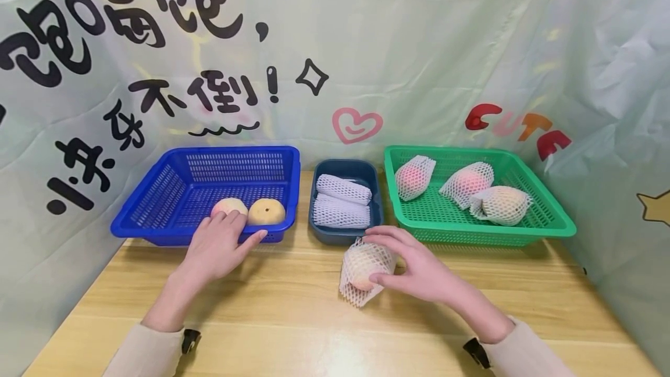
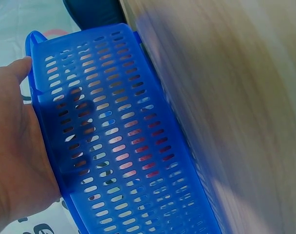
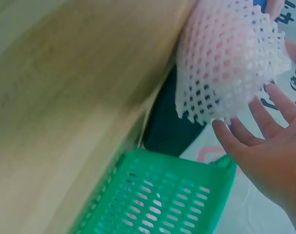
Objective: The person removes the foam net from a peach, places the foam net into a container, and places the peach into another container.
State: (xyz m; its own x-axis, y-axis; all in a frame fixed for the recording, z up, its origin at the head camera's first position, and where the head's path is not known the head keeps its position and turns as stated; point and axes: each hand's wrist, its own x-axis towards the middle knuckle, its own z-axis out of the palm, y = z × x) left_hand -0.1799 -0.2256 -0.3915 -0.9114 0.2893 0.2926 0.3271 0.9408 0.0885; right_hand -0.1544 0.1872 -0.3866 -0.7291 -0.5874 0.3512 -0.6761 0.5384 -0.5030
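In the head view my left hand reaches over the front rim of the blue basket, its fingertips at a pinkish peach. A round yellow fruit with a dark stem pit lies beside that peach. The left wrist view has the basket wall hiding those fingers. On the table in front of me sits a peach in a white foam net, the net's end loose towards me. My right hand is at its right side, fingers spread and slightly bent, thumb tip at the net.
Two rolled foam nets lie in a dark blue tray between the baskets. The green basket on the right holds three net-wrapped fruits. Behind everything hangs a printed cloth. Wooden tabletop runs along the front.
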